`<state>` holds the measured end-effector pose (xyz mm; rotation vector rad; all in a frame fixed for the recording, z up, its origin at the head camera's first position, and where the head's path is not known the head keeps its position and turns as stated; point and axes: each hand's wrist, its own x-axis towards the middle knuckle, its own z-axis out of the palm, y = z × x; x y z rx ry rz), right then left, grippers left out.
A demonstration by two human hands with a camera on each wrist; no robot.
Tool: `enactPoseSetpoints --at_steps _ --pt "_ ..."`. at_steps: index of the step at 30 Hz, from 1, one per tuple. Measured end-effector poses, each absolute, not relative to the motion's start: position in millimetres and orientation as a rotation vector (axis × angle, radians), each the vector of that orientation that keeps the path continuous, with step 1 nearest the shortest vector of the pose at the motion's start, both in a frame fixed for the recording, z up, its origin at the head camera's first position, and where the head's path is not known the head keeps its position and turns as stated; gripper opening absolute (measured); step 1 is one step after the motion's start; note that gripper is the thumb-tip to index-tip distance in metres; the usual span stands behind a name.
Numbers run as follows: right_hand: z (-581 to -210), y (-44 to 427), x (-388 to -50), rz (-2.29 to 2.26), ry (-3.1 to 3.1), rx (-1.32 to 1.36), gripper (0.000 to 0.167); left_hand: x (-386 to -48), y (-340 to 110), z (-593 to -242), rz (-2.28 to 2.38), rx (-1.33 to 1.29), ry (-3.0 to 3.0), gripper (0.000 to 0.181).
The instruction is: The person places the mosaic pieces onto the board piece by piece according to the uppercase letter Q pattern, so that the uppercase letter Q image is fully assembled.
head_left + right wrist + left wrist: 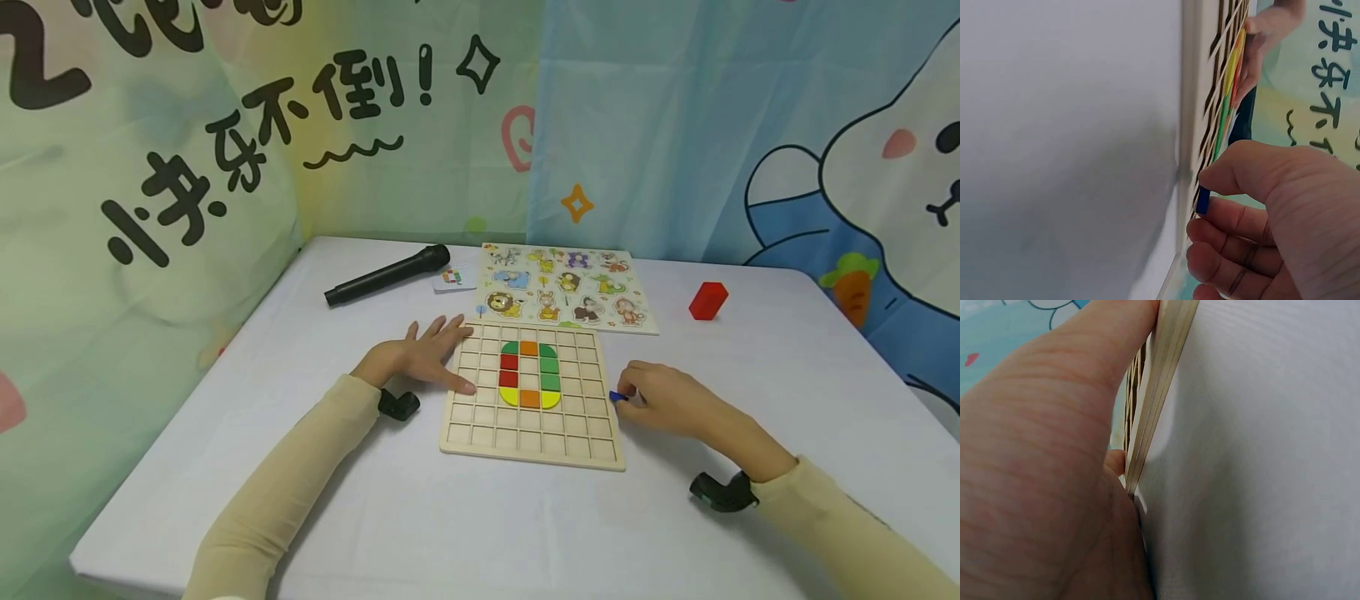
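A wooden grid board [480, 433] lies on the table. In its middle, red, green, orange and yellow tiles [550, 382] form a rounded ring. My left hand [420, 357] rests at the board's left edge with fingers spread, the thumb on the grid. The left wrist view shows that hand [1041, 462] against the board's side [1163, 381]. Beside the right edge, my right hand [671, 402] pinches a small blue tile [618, 397] between thumb and fingers. The blue tile [1203, 200] shows clearly in the right wrist view; its full shape is partly hidden by the fingers.
Behind the grid board lies an animal puzzle board [566, 287], close to its back edge. A black microphone [386, 275] and a small card [455, 278] are at the back left. A red block [708, 301] stands at the back right on the white tablecloth [420, 525].
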<state>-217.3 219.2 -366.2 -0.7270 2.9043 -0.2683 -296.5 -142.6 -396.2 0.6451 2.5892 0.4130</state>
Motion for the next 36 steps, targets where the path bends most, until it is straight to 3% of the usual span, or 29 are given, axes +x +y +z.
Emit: enactPoseSetpoints --at_steps 20,36 --pt "-369.6 150.3 -189.7 -0.359 2.843 -0.826 0.011 -294.9 -142.3 -393.7 0.419 0.65 2.576 0.111" --pt "-370.1 139.7 -190.7 -0.337 2.853 -0.818 0.016 -294.8 -143.0 -395.1 0.403 0.647 2.582 0.111"
